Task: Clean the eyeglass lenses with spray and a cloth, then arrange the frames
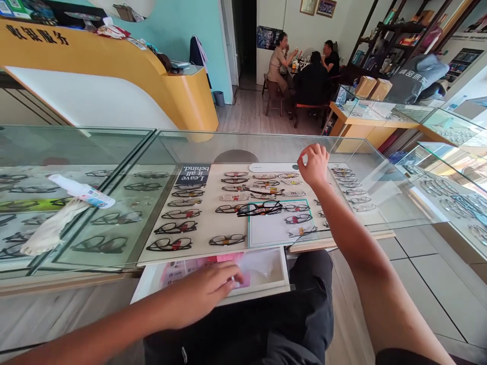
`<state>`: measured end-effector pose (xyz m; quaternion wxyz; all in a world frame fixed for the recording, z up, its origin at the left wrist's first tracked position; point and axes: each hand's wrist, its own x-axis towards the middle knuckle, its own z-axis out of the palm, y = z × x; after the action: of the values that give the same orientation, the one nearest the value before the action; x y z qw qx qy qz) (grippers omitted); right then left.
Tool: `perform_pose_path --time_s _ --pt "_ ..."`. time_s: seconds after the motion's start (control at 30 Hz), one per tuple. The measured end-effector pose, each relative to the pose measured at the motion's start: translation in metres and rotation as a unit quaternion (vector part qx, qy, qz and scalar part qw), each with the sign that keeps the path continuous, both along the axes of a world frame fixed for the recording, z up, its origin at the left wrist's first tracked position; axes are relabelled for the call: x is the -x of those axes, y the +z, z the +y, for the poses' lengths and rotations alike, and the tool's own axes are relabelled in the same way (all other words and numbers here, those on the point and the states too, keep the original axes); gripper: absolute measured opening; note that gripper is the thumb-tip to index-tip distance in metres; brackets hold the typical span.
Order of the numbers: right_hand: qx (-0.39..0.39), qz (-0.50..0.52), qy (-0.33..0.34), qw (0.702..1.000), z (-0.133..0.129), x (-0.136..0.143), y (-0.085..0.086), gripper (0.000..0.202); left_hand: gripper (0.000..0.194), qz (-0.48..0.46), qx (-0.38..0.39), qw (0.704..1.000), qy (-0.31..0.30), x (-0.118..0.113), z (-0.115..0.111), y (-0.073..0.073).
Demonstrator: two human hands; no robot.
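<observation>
Drawer (266,293) under the glass counter (213,147) stands pulled out; your left hand (207,290) lies flat on its pink papers (198,268), grasping nothing. Your right hand (314,165) rests loosely curled, empty, on the glass above the eyeglass tray (205,223), bracing you.

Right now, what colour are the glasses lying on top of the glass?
Black glasses, seen best in the head view.

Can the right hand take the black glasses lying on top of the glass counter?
Probably yes. The right hand rests on the counter top just beyond the black glasses, and nothing lies between them.
</observation>
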<state>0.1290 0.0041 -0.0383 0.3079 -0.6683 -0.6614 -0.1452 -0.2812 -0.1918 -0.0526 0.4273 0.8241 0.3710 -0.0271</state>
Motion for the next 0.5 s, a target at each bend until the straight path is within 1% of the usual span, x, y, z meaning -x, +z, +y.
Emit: perform_pose_path --time_s 0.07,0.1,0.13,0.17,0.2,0.23,0.27,0.3,0.37,0.43,0.5 --pt "0.023 -0.013 0.011 1.0 -0.001 -0.001 -0.007 0.017 0.032 0.019 0.046 0.999 0.0 -0.023 0.016 -0.033" --pt "0.03 -0.017 0.016 0.999 -0.003 -0.001 -0.01 0.018 0.035 0.017 0.051 0.999 -0.003 -0.033 0.025 -0.052" --pt "0.035 -0.015 0.018 0.999 -0.004 -0.002 -0.011 0.018 0.036 0.009 0.029 1.0 -0.002 -0.043 0.035 -0.072" --pt "0.037 -0.009 0.018 0.999 -0.005 -0.002 -0.011 0.018 0.035 -0.01 -0.028 1.0 0.001 -0.053 0.046 -0.091" --pt "0.036 0.002 0.016 0.999 -0.005 -0.003 -0.011 0.018 0.034 -0.026 -0.104 0.994 0.006 -0.064 0.056 -0.109" --pt "0.033 0.016 0.013 0.999 -0.004 -0.004 -0.009 0.018 0.033 -0.037 -0.187 0.981 0.022 -0.075 0.068 -0.125" --pt "0.03 0.03 0.009 0.999 -0.004 -0.004 -0.008 0.018 0.033 -0.039 -0.217 0.975 0.03 -0.086 0.079 -0.139" --pt "0.025 0.043 0.005 0.999 -0.003 -0.005 -0.006 0.017 0.033 -0.038 -0.235 0.97 0.036 -0.096 0.09 -0.15" --pt "0.018 0.064 0.0 0.998 -0.001 -0.007 -0.003 0.016 0.038 -0.031 -0.276 0.959 0.065 -0.111 0.11 -0.167" --pt "0.012 0.083 -0.006 0.996 -0.001 -0.009 -0.001 0.016 0.04 -0.023 -0.308 0.947 0.09 -0.121 0.125 -0.177" --pt "0.005 0.099 -0.012 0.995 -0.001 -0.008 0.0 0.016 0.04 -0.012 -0.33 0.938 0.105 -0.125 0.135 -0.182"
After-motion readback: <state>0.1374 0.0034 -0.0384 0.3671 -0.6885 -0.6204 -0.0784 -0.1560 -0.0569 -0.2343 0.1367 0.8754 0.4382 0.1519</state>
